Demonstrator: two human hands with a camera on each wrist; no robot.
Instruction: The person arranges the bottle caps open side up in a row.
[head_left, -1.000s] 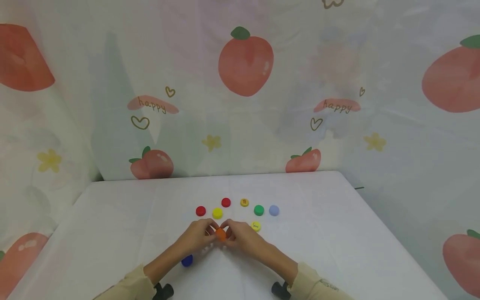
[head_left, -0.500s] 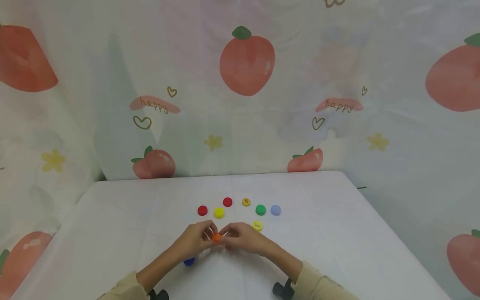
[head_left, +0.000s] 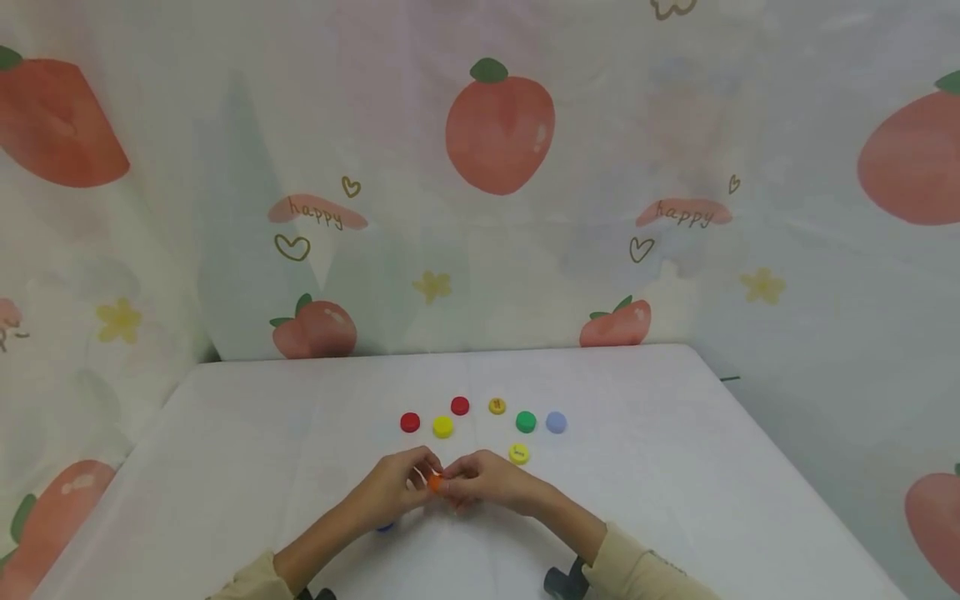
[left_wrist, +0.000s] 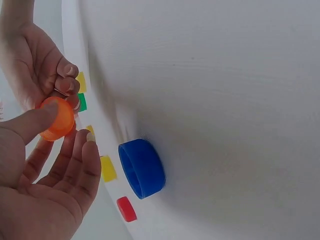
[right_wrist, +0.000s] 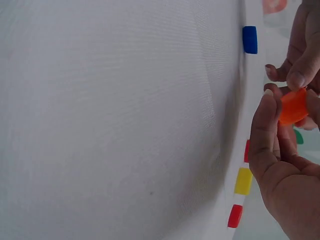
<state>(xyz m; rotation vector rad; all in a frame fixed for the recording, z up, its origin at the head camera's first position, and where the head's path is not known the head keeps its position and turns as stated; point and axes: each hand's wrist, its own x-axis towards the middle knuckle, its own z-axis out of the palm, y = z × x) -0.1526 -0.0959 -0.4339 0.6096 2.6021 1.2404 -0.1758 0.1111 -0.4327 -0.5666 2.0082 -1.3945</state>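
Observation:
An orange bottle cap (head_left: pixel 435 482) is held between both hands above the front middle of the white table. My left hand (head_left: pixel 396 483) pinches it from the left; in the left wrist view the thumb lies across the face of the orange cap (left_wrist: pixel 61 122). From the other side my right hand (head_left: pixel 495 483) grips it between thumb and fingers, and its ridged side shows. A blue bottle cap (left_wrist: pixel 142 169) lies on the table below the left hand, mostly hidden by that wrist in the head view.
Beyond the hands, several caps lie on the table (head_left: pixel 645 500): red caps (head_left: pixel 410 422), a yellow cap (head_left: pixel 443 427), a printed yellow cap (head_left: pixel 519 453), a gold-yellow cap (head_left: pixel 497 406), a green cap (head_left: pixel 526 422) and a light blue cap (head_left: pixel 557 422). A fruit-patterned curtain (head_left: pixel 405 125) hangs behind.
Both hands have turned the orange cap between their fingers and come slightly lower. The right thumb has moved over the cap. The view has shifted a little; the table caps stay put.

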